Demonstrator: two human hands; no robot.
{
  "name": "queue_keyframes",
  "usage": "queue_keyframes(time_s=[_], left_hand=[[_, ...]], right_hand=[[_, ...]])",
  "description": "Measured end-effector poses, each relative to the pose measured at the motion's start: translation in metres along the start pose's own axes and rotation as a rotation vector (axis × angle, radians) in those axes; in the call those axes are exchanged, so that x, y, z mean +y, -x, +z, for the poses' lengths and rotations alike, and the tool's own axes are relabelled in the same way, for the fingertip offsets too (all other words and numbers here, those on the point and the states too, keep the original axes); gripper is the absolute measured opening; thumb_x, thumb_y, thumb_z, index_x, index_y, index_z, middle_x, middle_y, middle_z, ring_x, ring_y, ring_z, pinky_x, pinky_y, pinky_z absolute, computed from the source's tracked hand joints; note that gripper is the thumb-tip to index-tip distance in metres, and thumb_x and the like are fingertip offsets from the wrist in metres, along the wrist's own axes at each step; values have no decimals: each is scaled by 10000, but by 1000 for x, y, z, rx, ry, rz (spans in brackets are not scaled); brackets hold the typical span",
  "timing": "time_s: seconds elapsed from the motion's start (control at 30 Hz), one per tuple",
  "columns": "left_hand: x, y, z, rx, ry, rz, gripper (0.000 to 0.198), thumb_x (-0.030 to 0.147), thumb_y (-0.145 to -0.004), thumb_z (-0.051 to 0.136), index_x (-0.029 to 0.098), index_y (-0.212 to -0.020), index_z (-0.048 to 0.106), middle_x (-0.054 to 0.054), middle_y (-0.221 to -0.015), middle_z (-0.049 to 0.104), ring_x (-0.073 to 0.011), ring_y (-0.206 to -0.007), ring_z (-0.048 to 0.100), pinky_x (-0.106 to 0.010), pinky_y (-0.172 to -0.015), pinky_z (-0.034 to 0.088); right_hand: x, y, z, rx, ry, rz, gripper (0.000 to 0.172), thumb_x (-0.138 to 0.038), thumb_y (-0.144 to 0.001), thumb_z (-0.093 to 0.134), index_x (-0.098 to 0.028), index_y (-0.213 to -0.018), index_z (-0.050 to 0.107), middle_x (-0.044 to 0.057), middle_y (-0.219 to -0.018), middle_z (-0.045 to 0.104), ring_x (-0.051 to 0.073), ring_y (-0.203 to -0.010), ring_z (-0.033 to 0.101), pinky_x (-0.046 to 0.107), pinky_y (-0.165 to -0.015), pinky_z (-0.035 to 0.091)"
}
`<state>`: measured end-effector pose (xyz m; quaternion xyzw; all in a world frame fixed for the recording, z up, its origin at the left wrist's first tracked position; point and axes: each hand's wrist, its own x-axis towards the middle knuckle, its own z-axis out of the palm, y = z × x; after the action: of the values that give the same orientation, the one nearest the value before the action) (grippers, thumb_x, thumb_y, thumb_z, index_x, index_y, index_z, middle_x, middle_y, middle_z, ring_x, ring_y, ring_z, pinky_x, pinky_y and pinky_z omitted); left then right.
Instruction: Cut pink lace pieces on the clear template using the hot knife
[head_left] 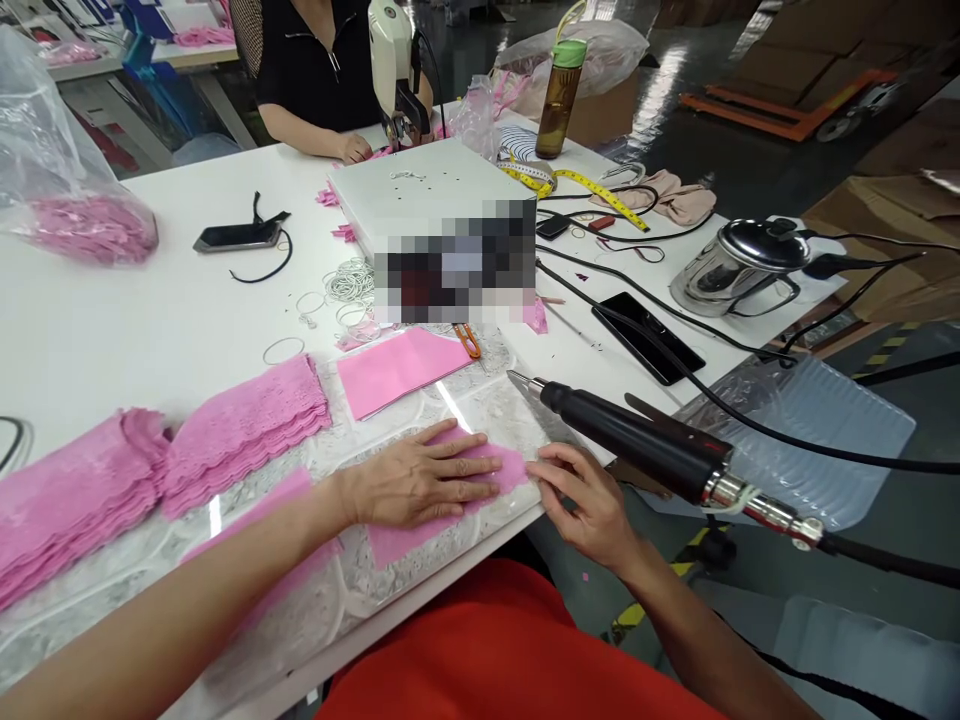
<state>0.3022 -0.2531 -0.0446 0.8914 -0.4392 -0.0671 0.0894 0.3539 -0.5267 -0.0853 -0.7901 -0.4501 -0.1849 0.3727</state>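
My left hand (420,478) lies flat with fingers stretched out on a pink fabric piece (405,540) at the near edge of the marble slab (495,400). My right hand (581,500) pinches the right end of that same pink piece at the table edge. A black hot-air tool (637,440) with a metal tip lies just above my right hand, its cable running off to the right. A pink paper sheet (397,370) rests on the slab beyond my left hand. Stacks of pink lace (240,425) lie to the left.
Across the white table (150,320) a person in black works at a small machine (394,60). Two phones (236,236) (645,335), loose rings (349,285), orange snips (468,340), a tape measure (592,185), a bottle (561,90), a kettle (742,265) and a plastic bag (60,190) lie about.
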Motion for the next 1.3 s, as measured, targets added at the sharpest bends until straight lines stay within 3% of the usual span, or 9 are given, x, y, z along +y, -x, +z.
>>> queue_keyframes(time_s=[0.17, 0.37, 0.53, 0.63, 0.93, 1.03, 1.13, 1.23, 1.3], left_hand=[[0, 0, 1, -12, 17, -8, 500, 427, -1043, 323, 282, -1520, 309, 23, -1576, 304, -210, -1494, 212, -437, -1249, 19], [0, 0, 1, -16, 20, -17, 503, 425, -1044, 320, 253, -1516, 324, 0, -1565, 329, -212, -1493, 213, -451, -1250, 33], [-1, -1, 0, 11, -8, 4, 498, 422, -1043, 328, 247, -1509, 337, 4, -1573, 309, -216, -1490, 222, -449, -1251, 35], [-1, -1, 0, 14, -8, 8, 484, 405, -1044, 336, 255, -1504, 347, 6, -1572, 311, -215, -1485, 239, -454, -1250, 51], [-2, -7, -3, -20, 44, -11, 498, 405, -1040, 344, 262, -1516, 321, -15, -1575, 312, -214, -1491, 222, -471, -1248, 56], [-3, -9, -3, -16, 57, 0, 491, 388, -1038, 352, 265, -1513, 329, -14, -1566, 338, -210, -1488, 231, -468, -1249, 70], [-4, -9, -2, -6, 45, 10, 486, 386, -1041, 338, 259, -1509, 336, -4, -1568, 335, -205, -1490, 224, -462, -1251, 64], [-5, -9, -1, -1, 29, 19, 486, 392, -1041, 334, 258, -1508, 339, 1, -1571, 326, -206, -1491, 221, -461, -1252, 54], [-5, -9, 0, 0, 17, 24, 489, 396, -1041, 330, 252, -1509, 338, 4, -1576, 315, -209, -1491, 220, -454, -1252, 40]], right_hand=[[1, 3, 1, -34, -15, 7, 339, -33, -833, 539, -245, -1081, 633, 78, -1057, 627, 157, -893, 652, 278, -743, 588], [3, 8, 1, -49, 10, 29, 335, -64, -840, 559, -246, -1116, 616, 79, -1092, 631, 185, -1000, 648, 325, -891, 570], [1, 5, -1, -82, -19, 14, 332, -45, -843, 528, -240, -1090, 634, 91, -1118, 610, 167, -927, 647, 288, -785, 574], [-1, 2, -1, -61, -36, 36, 277, -42, -844, 523, -232, -1011, 636, 88, -1092, 612, 165, -915, 642, 284, -770, 569], [-1, 0, -2, -42, -45, 32, 288, -65, -837, 526, -241, -1015, 667, 80, -1083, 618, 144, -811, 626, 293, -725, 565], [-1, 4, -3, 13, -103, 111, 224, -101, -850, 546, -239, -986, 658, 75, -1045, 645, 171, -904, 656, 307, -800, 572], [0, 11, -2, 116, -221, 298, 223, -169, -859, 587, -238, -1067, 631, 70, -994, 672, 187, -916, 673, 317, -791, 586], [4, 14, 0, 217, -365, 461, 355, -254, -874, 600, -247, -1227, 559, 79, -1010, 677, 200, -883, 681, 358, -768, 604], [7, 12, 0, 224, -394, 455, 469, -282, -897, 569, -271, -1353, 457, 99, -1128, 656, 224, -987, 669, 419, -838, 601]])
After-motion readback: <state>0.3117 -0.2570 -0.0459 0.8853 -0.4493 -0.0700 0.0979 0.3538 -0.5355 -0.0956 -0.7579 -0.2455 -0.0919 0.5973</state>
